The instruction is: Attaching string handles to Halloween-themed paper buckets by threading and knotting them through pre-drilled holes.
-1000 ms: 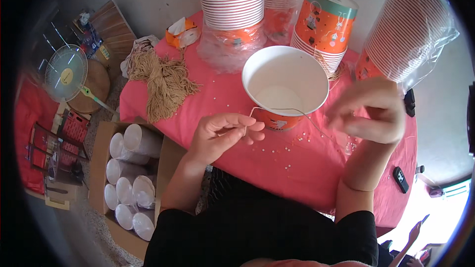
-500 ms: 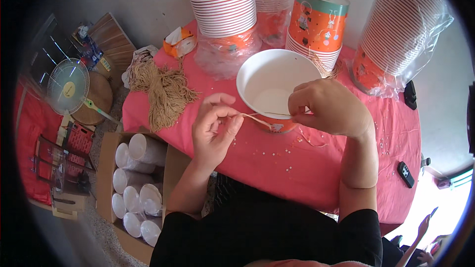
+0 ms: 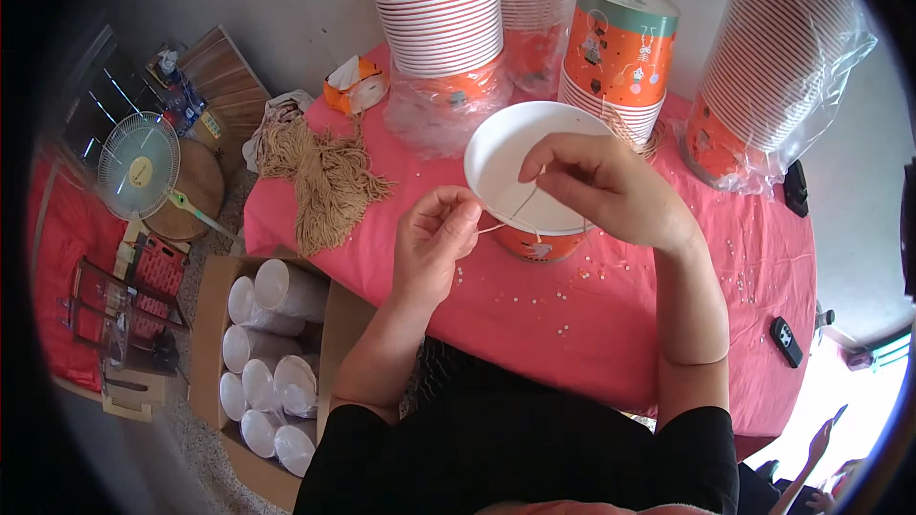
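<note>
An orange paper bucket (image 3: 485,164) with a white inside stands upright on the table in front of me. My left hand (image 3: 429,246), just left of its near rim, pinches a thin tan cord (image 3: 522,204) between thumb and fingertips. Over the bucket's mouth, my right hand (image 3: 615,183) has its thumb and forefinger together on the cord, which slants up to them from the left hand. Part of the cord lies across the near side of the bucket. The right fingers hide its upper end.
A pink-covered table (image 3: 572,353) carries a bundle of tan cords (image 3: 329,191), a stack of white-rimmed buckets (image 3: 436,14), upside-down orange buckets (image 3: 615,62) and a plastic-wrapped stack (image 3: 763,67). A black remote (image 3: 786,341) lies at right. Below left, a cardboard box (image 3: 212,315) holds white cups.
My right hand has moved left and turned over the bucket's mouth, drawing the cord upward. The loose cord at the right no longer trails on the table. My left fingers have closed in more.
</note>
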Motion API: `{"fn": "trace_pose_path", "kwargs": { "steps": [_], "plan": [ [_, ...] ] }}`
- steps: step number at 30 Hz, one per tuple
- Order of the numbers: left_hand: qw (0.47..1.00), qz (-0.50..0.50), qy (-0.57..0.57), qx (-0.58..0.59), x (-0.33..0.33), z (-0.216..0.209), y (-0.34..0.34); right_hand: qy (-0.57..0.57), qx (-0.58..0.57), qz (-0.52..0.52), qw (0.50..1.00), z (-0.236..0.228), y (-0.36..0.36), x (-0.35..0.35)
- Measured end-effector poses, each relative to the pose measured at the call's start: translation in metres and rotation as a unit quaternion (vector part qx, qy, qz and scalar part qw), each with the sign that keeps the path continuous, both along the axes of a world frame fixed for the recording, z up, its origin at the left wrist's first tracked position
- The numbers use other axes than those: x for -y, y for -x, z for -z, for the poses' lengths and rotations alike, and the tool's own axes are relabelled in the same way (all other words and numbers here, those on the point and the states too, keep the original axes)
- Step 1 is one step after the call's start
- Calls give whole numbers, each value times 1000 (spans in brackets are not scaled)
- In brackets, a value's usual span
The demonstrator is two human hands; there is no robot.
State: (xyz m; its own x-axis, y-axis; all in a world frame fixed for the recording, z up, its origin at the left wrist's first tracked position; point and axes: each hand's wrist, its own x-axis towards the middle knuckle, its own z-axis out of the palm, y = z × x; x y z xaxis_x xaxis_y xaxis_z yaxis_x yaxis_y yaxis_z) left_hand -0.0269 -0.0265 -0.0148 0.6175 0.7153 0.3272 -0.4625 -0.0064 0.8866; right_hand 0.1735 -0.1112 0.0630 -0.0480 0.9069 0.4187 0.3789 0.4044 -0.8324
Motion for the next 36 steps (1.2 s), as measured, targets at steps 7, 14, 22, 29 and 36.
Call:
{"fn": "trace_pose_path", "kwargs": {
  "steps": [7, 14, 22, 29, 36],
  "plan": [
    [996, -11, 58, 74, 0, 3, -4, 126, 152, -26, 980, -13, 6, 6],
    [991, 3, 95, 98, 3, 3, -3, 49, 195, 44, 979, -1, 9, -1],
    [995, 13, 63, 72, 2, 5, 4, 104, 194, 56, 974, -9, 14, 1],
    [995, 4, 65, 77, 2, 5, 5, -25, 176, 46, 983, 6, 10, -2],
    [955, -199, -220, -29, -3, 3, -1, 40, 139, 58, 988, -8, 3, 4]
  ]
}}
